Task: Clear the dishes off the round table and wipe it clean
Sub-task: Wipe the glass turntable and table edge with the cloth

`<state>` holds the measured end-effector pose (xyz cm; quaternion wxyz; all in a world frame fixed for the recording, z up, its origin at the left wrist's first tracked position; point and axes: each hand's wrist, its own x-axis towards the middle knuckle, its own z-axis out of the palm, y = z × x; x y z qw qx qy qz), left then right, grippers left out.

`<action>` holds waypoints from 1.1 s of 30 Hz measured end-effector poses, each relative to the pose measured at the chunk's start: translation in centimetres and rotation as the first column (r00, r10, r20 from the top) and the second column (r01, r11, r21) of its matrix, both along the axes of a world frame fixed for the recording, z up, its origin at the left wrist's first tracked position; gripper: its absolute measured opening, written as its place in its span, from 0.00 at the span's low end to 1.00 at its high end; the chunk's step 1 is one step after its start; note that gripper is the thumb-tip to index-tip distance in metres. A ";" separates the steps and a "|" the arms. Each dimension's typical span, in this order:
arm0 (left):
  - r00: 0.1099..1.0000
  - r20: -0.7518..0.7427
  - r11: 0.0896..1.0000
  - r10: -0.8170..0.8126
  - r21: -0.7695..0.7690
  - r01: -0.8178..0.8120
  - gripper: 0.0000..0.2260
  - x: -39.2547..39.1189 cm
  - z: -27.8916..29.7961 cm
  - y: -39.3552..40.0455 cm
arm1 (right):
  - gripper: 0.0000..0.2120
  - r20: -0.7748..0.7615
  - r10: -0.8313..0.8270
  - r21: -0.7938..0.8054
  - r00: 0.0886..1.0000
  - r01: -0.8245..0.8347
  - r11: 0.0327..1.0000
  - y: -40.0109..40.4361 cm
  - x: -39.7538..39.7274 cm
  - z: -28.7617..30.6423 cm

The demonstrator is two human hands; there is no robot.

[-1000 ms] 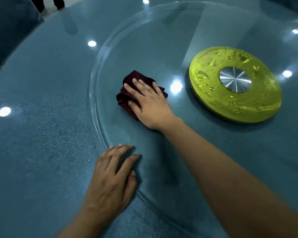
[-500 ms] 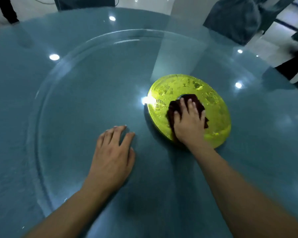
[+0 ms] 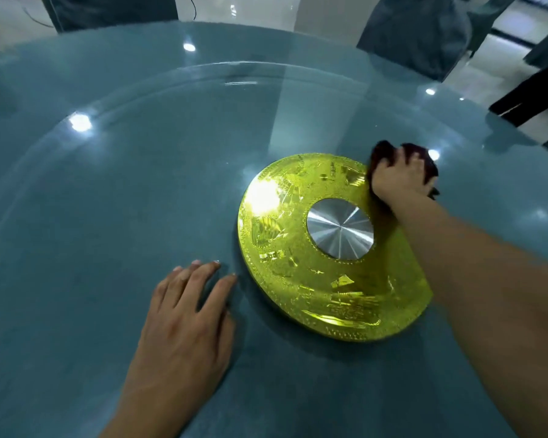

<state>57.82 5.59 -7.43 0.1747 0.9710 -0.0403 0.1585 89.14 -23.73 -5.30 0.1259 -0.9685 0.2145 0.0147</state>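
- The right hand [image 3: 399, 178] presses a dark red cloth [image 3: 383, 153] onto the glass turntable [image 3: 140, 172], fingers curled over the bunched fabric; the hand is blurred.
- The cloth sits just past the yellow disc [image 3: 298, 279], at about one o'clock from the disc's silver hub [image 3: 340, 232], touching the disc's rim.
- The left hand [image 3: 187, 320] lies flat on the glass, fingers straight and spread, holding nothing, at about eight o'clock from the hub, fingertips near the disc's edge.
- The teal round table [image 3: 29, 64] extends beyond the turntable's rim.
- Covered chairs [image 3: 415, 30] stand at twelve and one o'clock beyond the table.
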 end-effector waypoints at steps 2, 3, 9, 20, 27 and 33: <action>1.000 0.012 1.000 -0.005 -0.004 0.005 0.18 0.1 -0.1 0.0 | 0.30 -0.002 -0.037 0.002 0.999 0.037 0.999 0.9 0.0 -0.1; 1.000 0.010 1.000 -0.006 -0.007 0.006 0.18 0.2 -0.1 -0.1 | 0.29 0.038 0.048 -0.023 0.998 -0.047 0.999 2.9 -0.5 -0.4; 1.000 -0.026 1.000 -0.015 -0.013 0.015 0.18 0.0 0.4 -0.1 | 0.26 0.176 0.821 -0.106 0.543 -0.818 0.565 19.8 -12.3 -2.2; 1.000 0.003 0.999 0.014 -0.038 -0.014 0.18 -0.3 0.4 -0.4 | 0.30 0.047 -0.026 -0.015 0.999 0.027 1.000 -5.7 -7.2 -0.3; 0.999 0.005 0.986 0.053 -0.157 -0.051 0.14 -1.0 0.9 -0.9 | 0.26 0.180 0.861 -0.144 0.475 -0.853 0.501 19.0 -18.8 -1.9; 0.994 0.008 0.981 0.106 -0.165 -0.103 0.10 -1.5 1.0 -1.9 | 0.27 0.110 0.372 -0.102 0.922 -0.361 0.927 -0.3 -14.5 -0.8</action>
